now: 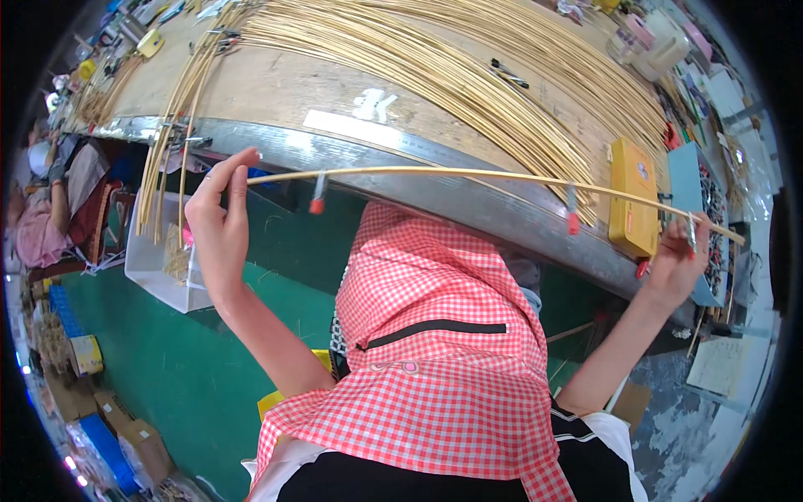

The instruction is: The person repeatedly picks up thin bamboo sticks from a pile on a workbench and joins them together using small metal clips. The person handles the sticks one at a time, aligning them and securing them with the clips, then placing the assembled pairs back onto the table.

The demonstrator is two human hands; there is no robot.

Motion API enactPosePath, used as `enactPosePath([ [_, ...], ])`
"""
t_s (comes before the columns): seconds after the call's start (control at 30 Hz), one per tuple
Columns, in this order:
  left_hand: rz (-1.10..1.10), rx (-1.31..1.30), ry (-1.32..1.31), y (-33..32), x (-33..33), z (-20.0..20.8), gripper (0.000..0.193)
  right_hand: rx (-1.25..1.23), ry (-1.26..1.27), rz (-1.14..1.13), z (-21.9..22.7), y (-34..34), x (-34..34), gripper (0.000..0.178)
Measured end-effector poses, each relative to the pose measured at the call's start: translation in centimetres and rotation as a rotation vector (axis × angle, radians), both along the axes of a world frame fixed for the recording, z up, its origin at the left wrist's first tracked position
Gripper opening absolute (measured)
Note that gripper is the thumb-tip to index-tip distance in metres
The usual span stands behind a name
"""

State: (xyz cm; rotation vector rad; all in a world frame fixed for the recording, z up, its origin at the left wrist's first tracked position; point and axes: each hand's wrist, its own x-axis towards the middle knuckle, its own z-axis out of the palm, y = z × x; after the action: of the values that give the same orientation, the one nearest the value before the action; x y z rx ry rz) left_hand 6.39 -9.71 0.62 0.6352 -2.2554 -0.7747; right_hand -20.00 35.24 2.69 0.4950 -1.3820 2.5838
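Observation:
A long thin bamboo strip (452,172) spans in front of me, bowing slightly upward. Its left end meets the thumb of my left hand (219,219), which pinches it between thumb and fingers. My right hand (679,258) is closed around the strip near its right end, with a small silver clip (692,234) at the fingertips. Two more clips with red tips hang from the strip: one clip (318,194) towards the left, another clip (572,211) towards the right.
Bundles of bamboo strips (435,71) cover the wooden bench (276,88), beyond its metal edge. At right stand a yellow box (629,197) and a light-blue tray (687,171) of small dark parts. Clamped strips (191,109) overhang a white bin (155,272). A person (50,209) sits at far left.

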Motion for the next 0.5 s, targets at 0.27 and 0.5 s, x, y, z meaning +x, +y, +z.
enactPosePath([
  [0.27,0.046,-0.268,-0.141,0.0,-0.7,-0.7,0.031,-0.112,-0.132,-0.012,-1.4,5.9,-3.4,0.019],
  [0.5,-0.16,0.023,-0.03,0.7,-2.1,-1.0,0.017,-0.167,-0.122,0.128,-1.4,6.6,-5.7,0.02],
])
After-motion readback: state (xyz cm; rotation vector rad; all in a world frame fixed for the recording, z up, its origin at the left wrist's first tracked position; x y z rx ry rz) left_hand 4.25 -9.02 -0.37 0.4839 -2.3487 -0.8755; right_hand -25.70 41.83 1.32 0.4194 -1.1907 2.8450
